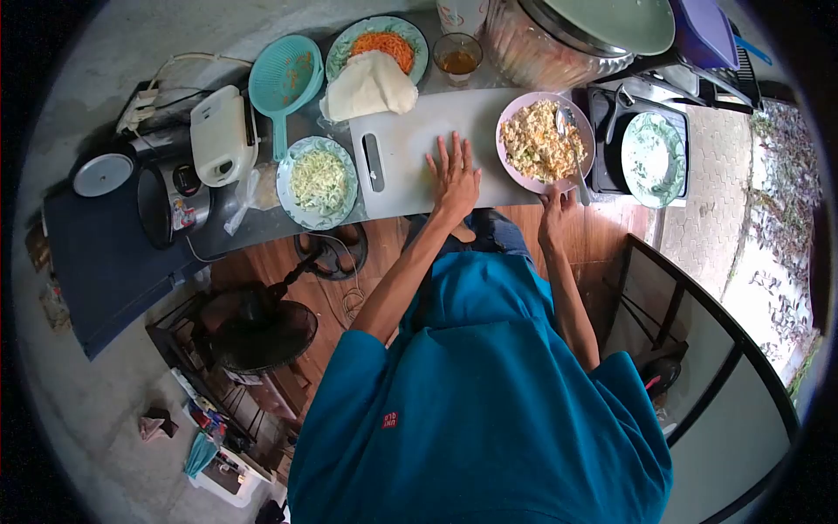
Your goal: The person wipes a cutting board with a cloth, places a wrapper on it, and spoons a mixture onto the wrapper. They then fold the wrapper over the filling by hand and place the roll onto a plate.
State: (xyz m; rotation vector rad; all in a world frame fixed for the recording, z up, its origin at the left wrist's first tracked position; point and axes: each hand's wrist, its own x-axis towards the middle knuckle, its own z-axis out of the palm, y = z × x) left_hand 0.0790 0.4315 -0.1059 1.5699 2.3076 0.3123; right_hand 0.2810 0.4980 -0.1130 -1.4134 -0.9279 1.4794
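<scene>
My left hand (456,182) lies flat on the white cutting board (406,157), fingers spread, holding nothing. At the table's front edge, my right hand (559,212) has its fingers curled at the near rim of a pink plate (514,176); its fingertips are partly hidden. A chopped, mixed filling (539,144) with orange and pale bits heaps the plate. A metal spoon (581,182) rests in it, handle toward me. Pale round wrappers (374,87) overlap the board's back left corner and a patterned plate (419,52) of shredded carrot (388,48).
Left of the board are a plate of shredded cabbage (318,180), a teal strainer (279,79) and a white sandwich maker (220,135). A glass of brown liquid (457,59) stands behind. To the right, a patterned plate (653,159) with white contents sits on a stove (602,113).
</scene>
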